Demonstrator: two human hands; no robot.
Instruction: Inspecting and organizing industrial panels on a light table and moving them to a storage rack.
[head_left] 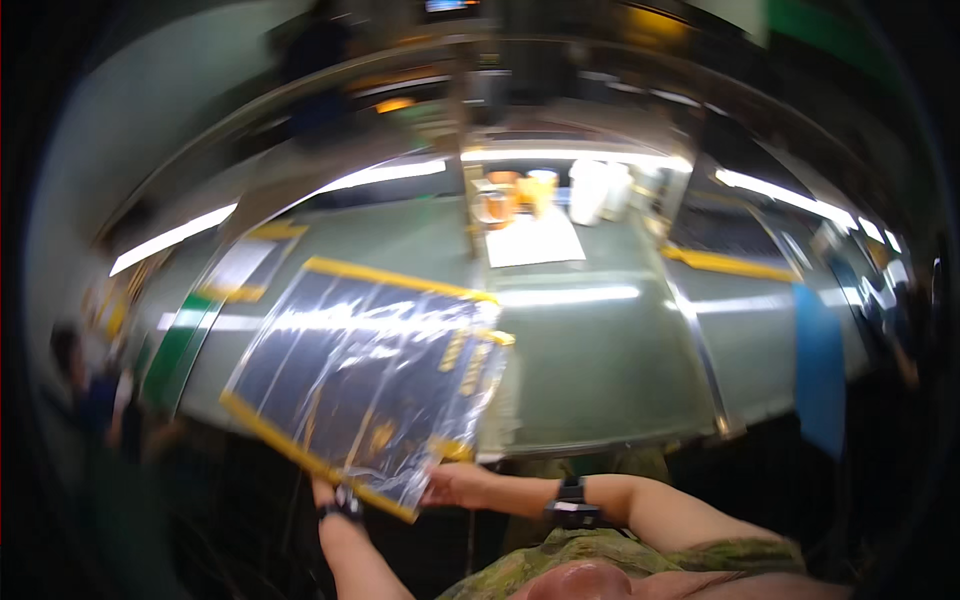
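A large dark flat panel point(350, 350), edged with yellow strips and covered in shiny clear film, lies slanted across the left half of the bench, its near edge overhanging toward me. My left hand point(322, 490) is at that near yellow edge, mostly hidden under the panel, holding it from below. Beside the panel's near right corner, my right hand point(460, 485) has its fingers curled on the edge, partly covered by film and blurred. Dark bands sit on both wrists.
Under a bright lamp at the back stand white containers point(590, 190) and an orange one point(503, 187), by a white sheet point(535, 243). Another dark yellow-edged panel point(730, 235) lies right, near a hanging blue cloth point(818, 370). A metal post point(466, 150) rises mid-bench. Someone point(95, 390) is far left.
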